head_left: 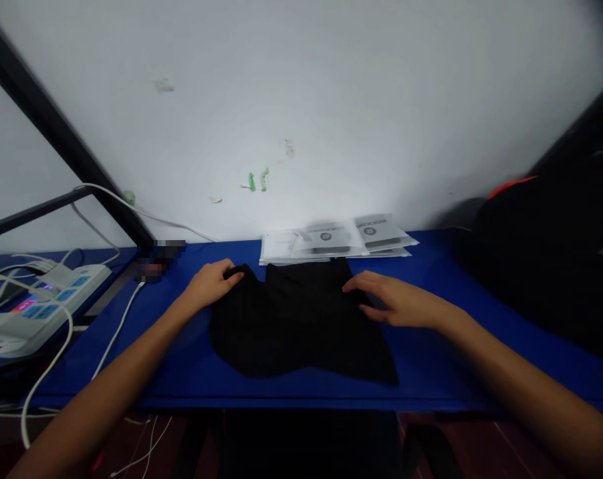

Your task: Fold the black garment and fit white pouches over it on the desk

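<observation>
A piece of black cloth [301, 326] lies spread on the blue table [181, 366], its lower edge wavy and its lower right corner pointed. At its upper left corner, my left hand [214, 283] pinches the fabric between thumb and fingers, and the cloth bunches up there. My right hand [385, 299] rests at the cloth's upper right side with fingers stretched and thumb apart, the fingertips touching the fabric. Just behind the cloth sits a stack of white zip packets [331, 239] with printed logos.
On the left stands a white power strip [46, 309] with several cables. A white cable [116, 332] runs to a partly blurred dark object [154, 266]. A large black item [545, 259] with an orange edge takes up the right side. The wall [301, 100] rises behind.
</observation>
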### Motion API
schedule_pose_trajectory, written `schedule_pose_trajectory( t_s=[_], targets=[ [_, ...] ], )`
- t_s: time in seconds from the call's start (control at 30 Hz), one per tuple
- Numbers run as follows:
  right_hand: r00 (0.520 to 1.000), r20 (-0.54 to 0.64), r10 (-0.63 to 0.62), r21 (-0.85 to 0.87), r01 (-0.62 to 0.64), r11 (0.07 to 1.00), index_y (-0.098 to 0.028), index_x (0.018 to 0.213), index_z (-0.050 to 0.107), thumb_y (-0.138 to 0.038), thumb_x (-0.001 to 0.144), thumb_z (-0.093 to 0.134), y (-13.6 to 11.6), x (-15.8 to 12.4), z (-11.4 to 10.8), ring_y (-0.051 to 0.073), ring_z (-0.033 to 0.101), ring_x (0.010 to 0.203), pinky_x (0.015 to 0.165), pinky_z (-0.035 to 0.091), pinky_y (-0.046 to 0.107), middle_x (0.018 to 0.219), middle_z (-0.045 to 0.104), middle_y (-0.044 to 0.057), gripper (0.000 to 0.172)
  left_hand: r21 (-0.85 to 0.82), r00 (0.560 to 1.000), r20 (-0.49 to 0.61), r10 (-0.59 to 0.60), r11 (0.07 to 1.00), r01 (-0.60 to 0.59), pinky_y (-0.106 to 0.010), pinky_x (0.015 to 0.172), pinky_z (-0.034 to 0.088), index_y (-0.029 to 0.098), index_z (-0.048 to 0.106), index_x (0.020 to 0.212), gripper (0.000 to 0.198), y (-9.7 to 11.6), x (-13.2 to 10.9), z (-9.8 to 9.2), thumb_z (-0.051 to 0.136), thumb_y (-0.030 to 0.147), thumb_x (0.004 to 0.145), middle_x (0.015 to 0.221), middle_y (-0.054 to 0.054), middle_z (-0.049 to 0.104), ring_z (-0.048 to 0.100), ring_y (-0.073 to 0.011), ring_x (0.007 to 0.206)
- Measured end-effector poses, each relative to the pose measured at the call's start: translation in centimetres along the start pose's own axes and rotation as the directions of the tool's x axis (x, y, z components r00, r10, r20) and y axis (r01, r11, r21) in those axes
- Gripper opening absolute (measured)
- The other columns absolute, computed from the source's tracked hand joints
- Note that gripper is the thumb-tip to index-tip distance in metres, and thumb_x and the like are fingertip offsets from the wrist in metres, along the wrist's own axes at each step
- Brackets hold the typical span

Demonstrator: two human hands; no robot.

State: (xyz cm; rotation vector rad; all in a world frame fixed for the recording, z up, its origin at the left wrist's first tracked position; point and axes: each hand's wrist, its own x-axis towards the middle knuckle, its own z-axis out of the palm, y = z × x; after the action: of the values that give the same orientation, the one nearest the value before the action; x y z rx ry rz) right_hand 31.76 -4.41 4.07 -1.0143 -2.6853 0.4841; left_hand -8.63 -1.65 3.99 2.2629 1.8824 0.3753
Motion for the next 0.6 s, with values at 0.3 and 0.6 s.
schedule_pose_trajectory(
  t_s=[0.3,0.6],
  targets=[
    [1.0,0.021,-0.01,0.023,0.01,1.0,-0.018,0.126,0.054,-0.013,0.079,0.056,0.5,0.0,0.3,0.022,0.059,0.105,0.091,0.05,0.039,0.116,0.06,0.01,0.048,-0.021,0.729,0.155,0.667,0.74,-0.673,-0.046,0.109,0.033,0.025,0.057,0.121,0.041,4.7,-1.2,-0.2,0.062,0.027,0.08,0.137,-0.008,0.051,0.045,-0.0275,0.127],
    [0.923,-0.348,0.162,-0.091,-0.205,0.974,-0.018,0.107,0.059,-0.029,0.095,0.045,2.5,4.0,1.9,0.026,0.064,0.094,0.081,0.053,0.041,0.103,0.067,0.011,0.021,0.097,0.934,-0.039,0.354,0.932,-0.349,-0.034,0.077,0.047,0.017,0.064,0.086,0.021,4.4,3.9,2.5,0.044,0.023,0.091,0.09,-0.008,0.068,0.063,-0.0218,0.085]
  ],
)
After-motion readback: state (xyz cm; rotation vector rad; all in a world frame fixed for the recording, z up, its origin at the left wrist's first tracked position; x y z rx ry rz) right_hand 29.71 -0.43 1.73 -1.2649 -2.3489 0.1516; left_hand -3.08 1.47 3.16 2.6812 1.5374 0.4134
